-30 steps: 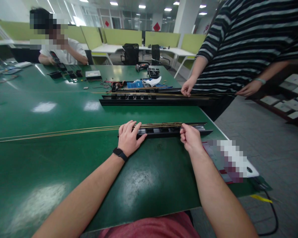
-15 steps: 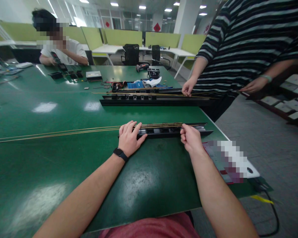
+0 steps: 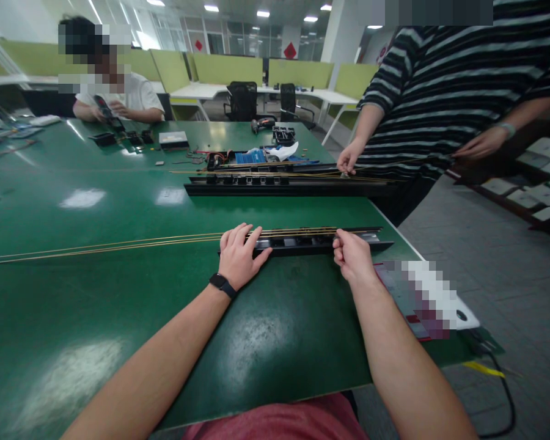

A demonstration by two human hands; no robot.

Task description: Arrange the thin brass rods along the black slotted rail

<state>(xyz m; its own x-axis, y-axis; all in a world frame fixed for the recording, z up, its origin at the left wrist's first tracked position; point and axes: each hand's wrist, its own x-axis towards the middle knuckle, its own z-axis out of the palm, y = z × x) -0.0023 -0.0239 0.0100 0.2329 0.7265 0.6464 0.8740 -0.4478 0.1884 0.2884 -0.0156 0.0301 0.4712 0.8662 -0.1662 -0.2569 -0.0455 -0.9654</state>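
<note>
A: Where does the near black channel [image 3: 297,249] lie, and what runs along it?

B: It lies on the green worktop [image 3: 119,299], its long side towards the wearer. Thin gold-coloured rods [image 3: 284,232] run along the channel and extend past its left end, over the worktop.

A: And the two hands?

B: The left hand [image 3: 239,253] rests open over the channel's left end, fingers spread across the rods, thumb towards the channel's front edge; a dark wristband [image 3: 222,285] sits behind it. The right hand [image 3: 352,253] is near the channel's right end, closed — fingers curled, gripping the rods in a pinch.

A: What lies beyond the channel?

B: A longer black channel [image 3: 275,190], roughly parallel to it and well apart. Above that one, at its right, is the hand [image 3: 348,157] of a co-worker in a striped top [image 3: 444,104]. Farther behind the near channel are a power drill [image 3: 261,124] and, to the left, a white box [image 3: 173,140]; a seated person in white [image 3: 137,98] is at the far left.

A: And to its right, on the wearer's side?

B: A flat white piece [image 3: 462,315] — partly pixelated — near the worktop's edge.
</note>
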